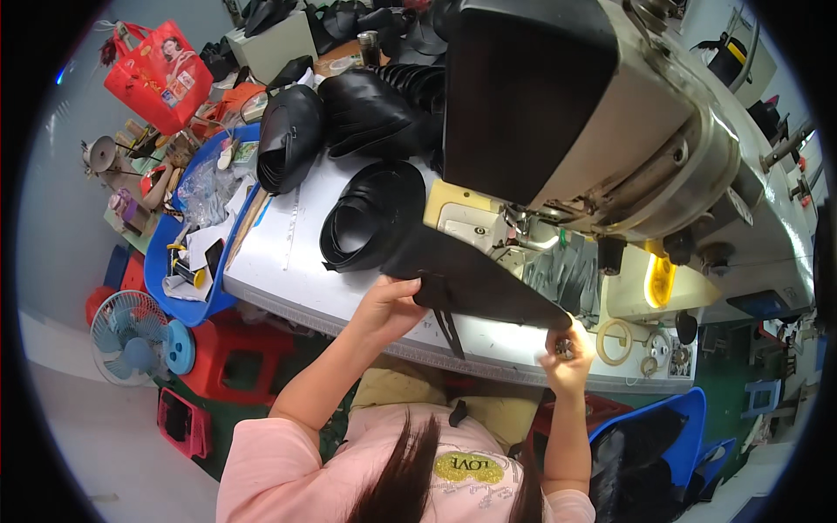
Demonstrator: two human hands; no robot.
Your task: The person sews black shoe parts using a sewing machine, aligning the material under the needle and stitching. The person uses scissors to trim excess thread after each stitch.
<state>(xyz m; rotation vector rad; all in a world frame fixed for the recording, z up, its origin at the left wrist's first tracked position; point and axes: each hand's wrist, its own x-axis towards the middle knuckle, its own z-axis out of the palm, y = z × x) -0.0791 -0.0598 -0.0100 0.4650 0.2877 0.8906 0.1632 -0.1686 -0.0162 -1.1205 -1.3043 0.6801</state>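
Note:
A long black leather-like panel (488, 288) is stretched between my two hands at the front of the sewing machine (645, 113). My left hand (391, 307) pinches its left part, where a narrow black strap (449, 331) hangs down. My right hand (571, 350) grips the pointed right end. A small shiny thing shows by the right fingers; I cannot make out what it is. Behind the panel are the machine's needle and presser foot area (520, 228). Past the panel's left end lies a coiled stack of black pieces (370, 218).
More black pieces (370, 113) are piled at the back of the white table (288, 292). A blue bin (155, 261) with scraps adjoins its left end. A yellow ring (615, 342) lies at right. A fan (131, 336) stands at lower left; a blue crate (693, 414) sits at lower right.

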